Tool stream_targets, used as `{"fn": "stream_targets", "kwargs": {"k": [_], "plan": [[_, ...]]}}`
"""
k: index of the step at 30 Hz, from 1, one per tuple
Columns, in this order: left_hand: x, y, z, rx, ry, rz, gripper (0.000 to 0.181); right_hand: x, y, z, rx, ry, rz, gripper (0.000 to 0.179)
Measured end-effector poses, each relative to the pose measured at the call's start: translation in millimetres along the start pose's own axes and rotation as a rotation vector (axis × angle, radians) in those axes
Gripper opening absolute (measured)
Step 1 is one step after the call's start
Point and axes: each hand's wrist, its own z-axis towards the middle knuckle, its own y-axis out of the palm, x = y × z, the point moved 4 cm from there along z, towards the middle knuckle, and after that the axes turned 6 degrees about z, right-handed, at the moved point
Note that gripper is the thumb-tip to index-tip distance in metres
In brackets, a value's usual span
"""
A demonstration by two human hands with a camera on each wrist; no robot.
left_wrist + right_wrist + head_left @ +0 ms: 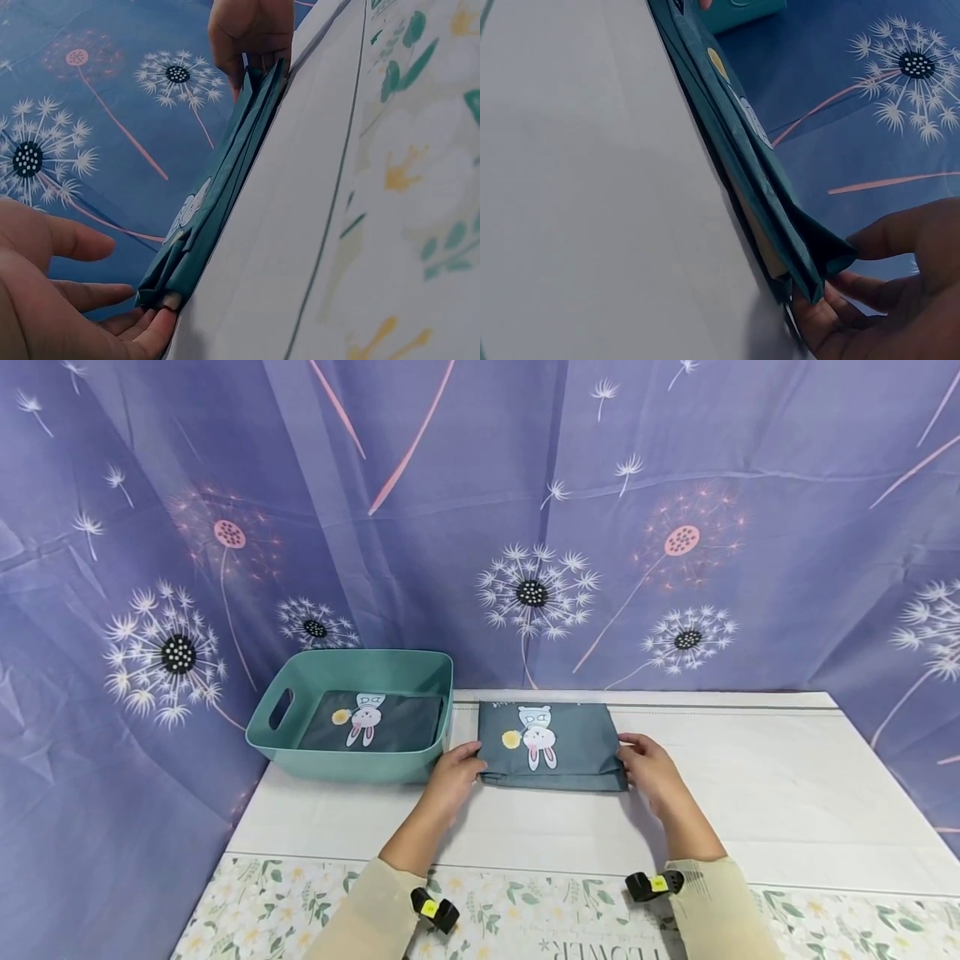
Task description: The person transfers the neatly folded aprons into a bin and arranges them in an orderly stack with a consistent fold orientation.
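Observation:
A folded dark teal cloth (570, 739) printed with a white rabbit and a yellow ball lies low on the white tabletop, its layers stacked along the near edge. At its left end, my left hand (455, 772) holds the near corner with fingertips and thumb; one finger stands off the fabric in the left wrist view. My right hand (651, 768) pinches the opposite end, where a loose corner flap sticks out between the fingers in the right wrist view. Left of the cloth stands a teal plastic basket (348, 766) containing a similar folded cloth (405, 720), print upward.
A purple curtain (450, 602) with dandelion patterns hangs behind and beside the table. White table covering (750, 793) extends to the right of the cloth, and a floral strip (487, 897) runs along the front. The basket's right wall is close to my left hand.

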Motion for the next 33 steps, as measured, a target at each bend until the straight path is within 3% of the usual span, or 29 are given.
{"fn": "stream_targets", "kwargs": {"k": [7,15,26,33], "plan": [[-3.9,-1.1,2.4,-0.008,-0.03,0.043,0.051,0,-2,-0.9,0.012,-0.026,-0.097,0.049],[-3.5,0.4,1.2,0.03,-0.056,0.098,0.046,3,-5,-0.8,-0.019,-0.014,-0.16,0.045],[-1.8,0.9,-2.7,0.058,-0.066,0.153,0.039,-2,-8,-7.8,-0.09,0.007,-0.178,0.038],[-1.3,0.6,-4.4,0.026,-0.047,0.206,0.039,-3,-10,-11.8,-0.11,0.018,-0.175,0.03]]}}
